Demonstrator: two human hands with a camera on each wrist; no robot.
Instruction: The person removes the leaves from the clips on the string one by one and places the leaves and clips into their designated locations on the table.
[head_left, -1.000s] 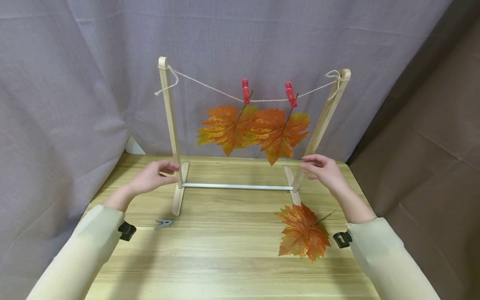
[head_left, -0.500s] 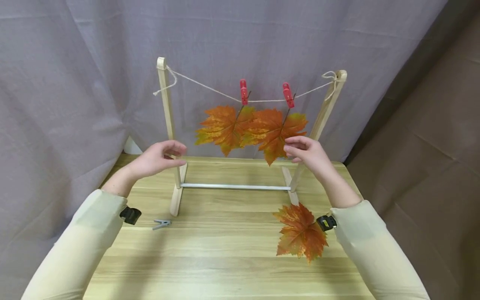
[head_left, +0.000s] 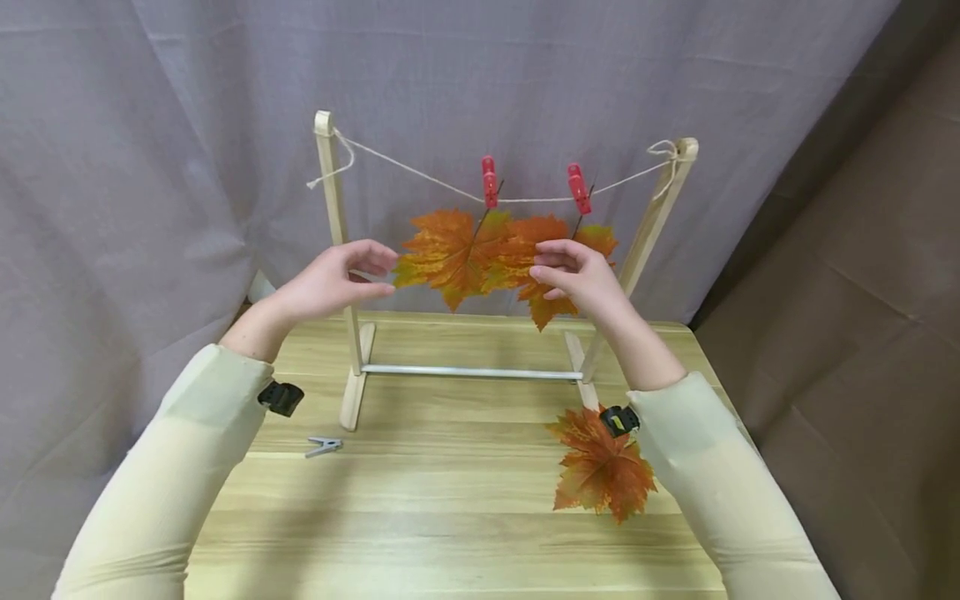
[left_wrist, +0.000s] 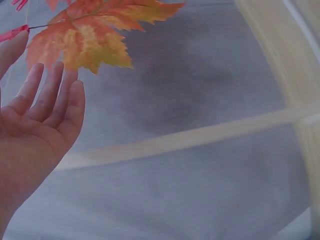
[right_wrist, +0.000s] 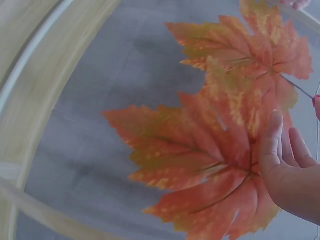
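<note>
Grey curtain (head_left: 420, 75) behind, left hand (head_left: 337, 277) and right hand (head_left: 582, 277) aloft near hanging leaves (head_left: 453, 250), palms inward, each grip relaxed, empty.

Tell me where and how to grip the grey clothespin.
Pinch the grey clothespin across its two splayed legs, at the left end, probably best from above with the left hand: it lies on its side on the table, legs spread leftward.

In the head view, soft light is falling on the counter (head_left: 450, 492), where glare is showing and blurred shadows are lying. The brown cloth (head_left: 840, 283) is looking darker. Both wrist views are appearing dimmer and hazy; in the right one, the counter's edge is curving.
</note>
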